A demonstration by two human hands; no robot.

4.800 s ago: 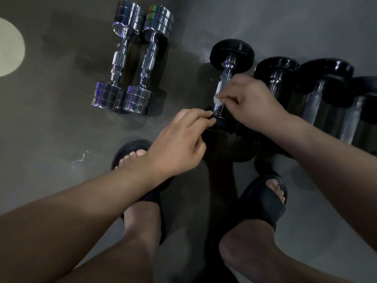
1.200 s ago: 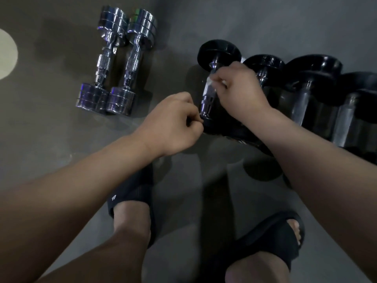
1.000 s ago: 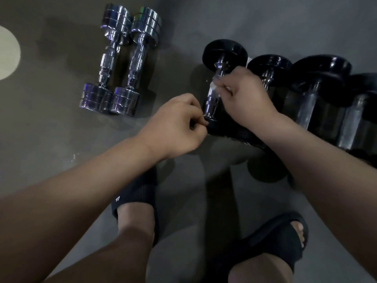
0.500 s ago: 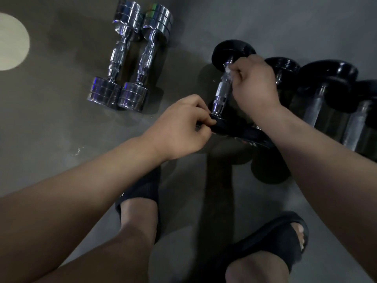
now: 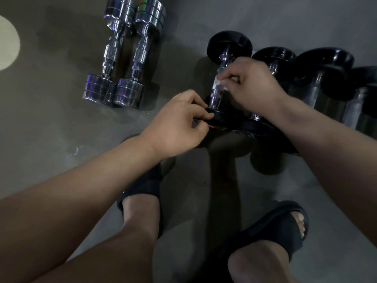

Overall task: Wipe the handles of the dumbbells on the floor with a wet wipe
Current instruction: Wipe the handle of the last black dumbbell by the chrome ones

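Note:
A black-ended dumbbell (image 5: 228, 44) with a chrome handle (image 5: 217, 94) lies on the grey floor, leftmost in a row of black dumbbells. My right hand (image 5: 251, 86) pinches a small white wet wipe (image 5: 221, 84) against the middle of that handle. My left hand (image 5: 179, 125) grips the rim of the dumbbell's near black end (image 5: 219, 117) with curled fingers. Part of the handle is hidden under my right fingers.
Two chrome dumbbells (image 5: 122, 56) lie side by side to the left. More black dumbbells (image 5: 324, 64) line up to the right, touching each other. My feet in black slides (image 5: 273, 227) stand below on the floor. A pale round patch (image 5: 8, 41) marks the far left edge.
My right hand has slid the wipe from the far end of the handle back toward its middle. My left hand keeps its grip on the near end.

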